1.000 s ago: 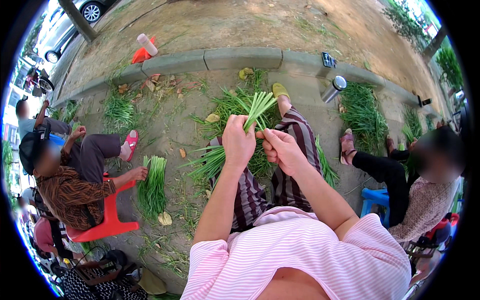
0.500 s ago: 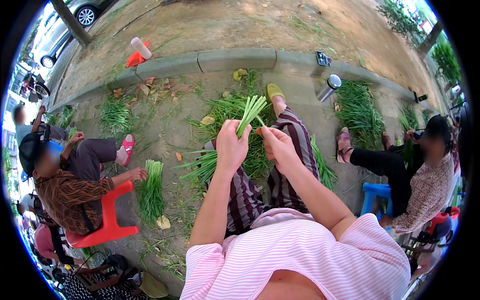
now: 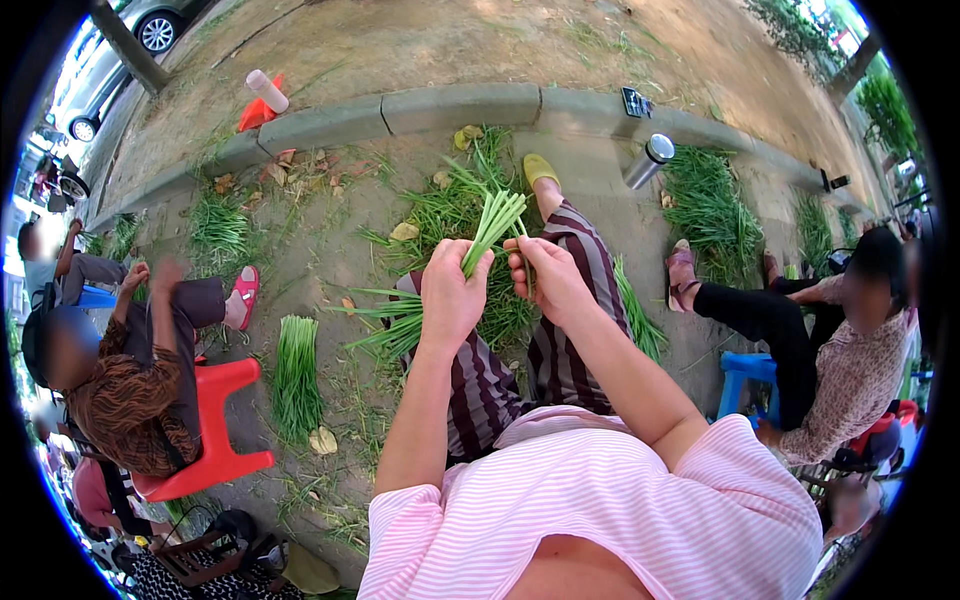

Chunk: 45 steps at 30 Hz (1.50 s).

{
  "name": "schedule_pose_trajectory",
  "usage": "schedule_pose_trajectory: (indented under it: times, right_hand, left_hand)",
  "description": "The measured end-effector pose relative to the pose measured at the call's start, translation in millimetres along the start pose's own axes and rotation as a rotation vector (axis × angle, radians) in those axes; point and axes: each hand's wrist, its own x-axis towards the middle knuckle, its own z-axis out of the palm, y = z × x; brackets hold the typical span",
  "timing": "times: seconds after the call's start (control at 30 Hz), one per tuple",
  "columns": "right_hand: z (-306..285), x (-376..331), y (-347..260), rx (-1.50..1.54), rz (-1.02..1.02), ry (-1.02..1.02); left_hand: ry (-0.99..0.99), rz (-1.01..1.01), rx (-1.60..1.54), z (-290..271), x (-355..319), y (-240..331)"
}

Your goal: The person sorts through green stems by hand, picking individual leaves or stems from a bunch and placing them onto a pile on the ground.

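Note:
A bunch of long green onion stalks point(image 3: 492, 226) rises out of my left hand point(image 3: 452, 290), which grips it around the middle; the leafy ends trail down to the left below my fist. My right hand point(image 3: 545, 275) sits just to the right of the bunch, fingers pinched on a stalk near its pale end. Both hands hover above my striped trouser legs point(image 3: 560, 330). More loose green stalks point(image 3: 450, 210) lie on the ground beyond my knees.
A person on a red stool point(image 3: 215, 430) sits at the left beside a neat bundle of greens point(image 3: 295, 375). Another person on a blue stool point(image 3: 745, 380) sits at the right. A concrete curb point(image 3: 450, 105), a metal flask point(image 3: 648, 162) and further green heaps point(image 3: 710, 205) lie ahead.
My hands and the bunch stay together, shifting slightly lower in view. The right fingers have moved closer onto the stalks. The person at the left has raised a hand.

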Motion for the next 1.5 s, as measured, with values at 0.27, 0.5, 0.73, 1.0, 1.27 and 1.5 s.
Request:
schedule_pose_trajectory:
  times: [0.27, 0.5, 0.73, 1.0, 1.27, 1.5]
  right_hand:
    - [-4.4, 1.1, 0.7, 0.025, 0.040, 0.016]
    - [5.1, 1.8, -6.7, 0.042, 0.024, -0.038]
    - [10.1, -4.8, -12.5, 0.070, 0.076, -0.115]
    - [12.8, -7.5, -20.8, -0.054, 0.042, -0.080]
    - [21.3, -14.2, -34.8, -0.502, -0.095, -0.061]
    - [22.0, -16.7, -44.3, -0.804, -0.298, -0.104]
  left_hand:
    - [0.023, 0.060, 0.105, -5.6, -3.4, -3.4]
    - [0.044, -0.035, 0.116, -12.3, 1.5, 9.8]
    - [0.140, -0.002, 0.175, -20.6, 9.1, 0.1]
    - [0.091, -0.057, 0.211, -24.7, 11.2, -1.2]
    - [0.190, 0.063, -0.005, -26.0, 15.6, -1.6]
    - [-0.241, -0.001, 0.009, -23.4, 16.6, 6.2]
